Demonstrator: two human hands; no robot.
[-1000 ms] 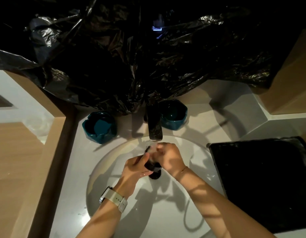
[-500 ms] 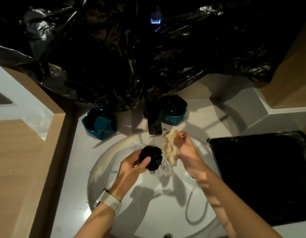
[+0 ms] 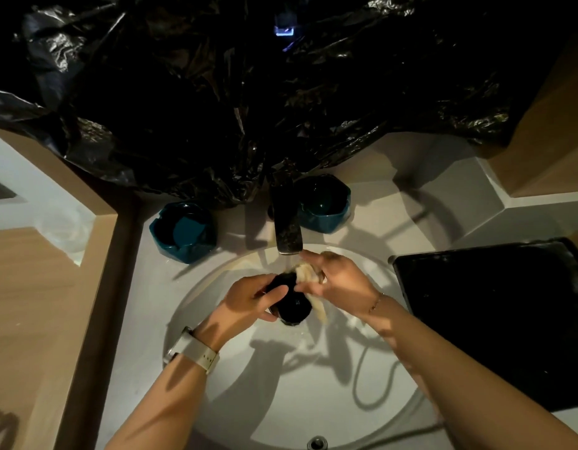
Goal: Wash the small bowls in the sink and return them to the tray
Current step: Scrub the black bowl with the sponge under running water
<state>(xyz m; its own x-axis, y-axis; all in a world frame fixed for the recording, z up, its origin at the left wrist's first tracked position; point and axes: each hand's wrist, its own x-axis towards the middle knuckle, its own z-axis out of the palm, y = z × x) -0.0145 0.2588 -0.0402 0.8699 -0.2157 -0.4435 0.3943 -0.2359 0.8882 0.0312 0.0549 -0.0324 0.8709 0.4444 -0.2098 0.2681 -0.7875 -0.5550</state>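
Step in hand: scrubbing 1 bowl (image 3: 289,302) under the tap (image 3: 287,228), over the sink (image 3: 216,368). Left hand (image 3: 248,303) grip clamped round the bowl; right hand (image 3: 339,280) grip pinches a cloth (image 3: 308,276) against it. Tray (image 3: 495,319) right of the sink. Next, likely: rinse, then carry to the tray.

Both forearms are bare, with no sleeves in sight. The left hand (image 3: 248,303) has a watch (image 3: 192,350) at its wrist, on a wide pale cream strap with small holes and a loop; its face cannot be seen. The right hand (image 3: 341,282) has a thin chain bracelet (image 3: 375,303) at its wrist.
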